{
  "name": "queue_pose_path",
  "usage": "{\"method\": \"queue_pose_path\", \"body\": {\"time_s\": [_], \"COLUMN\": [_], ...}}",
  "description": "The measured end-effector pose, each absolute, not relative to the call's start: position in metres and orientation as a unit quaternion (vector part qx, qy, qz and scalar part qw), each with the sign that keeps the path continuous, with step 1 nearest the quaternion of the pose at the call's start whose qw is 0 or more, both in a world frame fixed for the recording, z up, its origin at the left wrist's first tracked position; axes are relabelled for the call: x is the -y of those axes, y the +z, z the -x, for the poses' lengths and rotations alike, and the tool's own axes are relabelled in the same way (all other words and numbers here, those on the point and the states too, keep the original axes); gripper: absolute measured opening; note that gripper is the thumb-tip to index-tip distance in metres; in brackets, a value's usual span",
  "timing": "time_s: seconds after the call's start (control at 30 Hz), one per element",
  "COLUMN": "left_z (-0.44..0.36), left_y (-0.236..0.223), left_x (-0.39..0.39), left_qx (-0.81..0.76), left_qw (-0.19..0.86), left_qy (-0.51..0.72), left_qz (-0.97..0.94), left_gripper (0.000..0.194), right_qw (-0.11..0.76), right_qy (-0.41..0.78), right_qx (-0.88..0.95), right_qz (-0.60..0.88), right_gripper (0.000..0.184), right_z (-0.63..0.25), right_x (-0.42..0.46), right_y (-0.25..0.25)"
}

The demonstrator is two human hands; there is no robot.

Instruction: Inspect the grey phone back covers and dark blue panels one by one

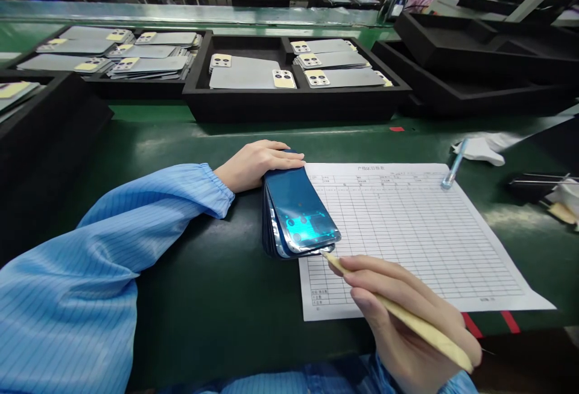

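Note:
A stack of dark blue, glossy phone back panels (pixel 304 201) lies in front of me, overlapping the left edge of a printed form (pixel 407 231). My left hand (pixel 260 163) grips the stack's far end, its fingers laid across the top panel and its thumb hidden. In my right hand (pixel 407 315) is a slim pointed tool (pixel 420 327) wrapped in pale yellow tape, held like a pen. Its tip touches or nearly touches the near right corner of the stack, just under the top panel. Whether it is a blade or tweezers I cannot tell.
Black trays (pixel 289 107) with silvery panels line the far side of the green table (pixel 203 309). More black trays (pixel 474 86) are stacked at the right. A blue pen (pixel 456 162) lies on the form's corner, beside crumpled white tissue (pixel 482 148). Other people sit beyond.

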State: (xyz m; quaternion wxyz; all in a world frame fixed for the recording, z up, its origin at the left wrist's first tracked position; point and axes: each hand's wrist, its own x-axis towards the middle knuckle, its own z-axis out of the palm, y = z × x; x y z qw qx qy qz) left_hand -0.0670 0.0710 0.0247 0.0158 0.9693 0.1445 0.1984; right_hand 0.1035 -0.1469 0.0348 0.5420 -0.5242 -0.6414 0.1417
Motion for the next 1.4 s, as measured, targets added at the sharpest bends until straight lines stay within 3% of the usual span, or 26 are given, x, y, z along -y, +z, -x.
{"method": "queue_pose_path", "body": {"time_s": [1.4], "left_z": [0.0673], "left_y": [0.0269], "left_x": [-0.0694], "left_qx": [-0.145], "left_qw": [0.016], "left_qy": [0.19], "left_qz": [-0.971], "left_gripper": [0.032], "right_qw": [0.564], "right_qy": [0.136], "right_qx": [0.602], "right_qz": [0.548], "right_gripper": [0.017], "right_z": [-0.0955], "right_x": [0.1428], "right_y": [0.0381]}}
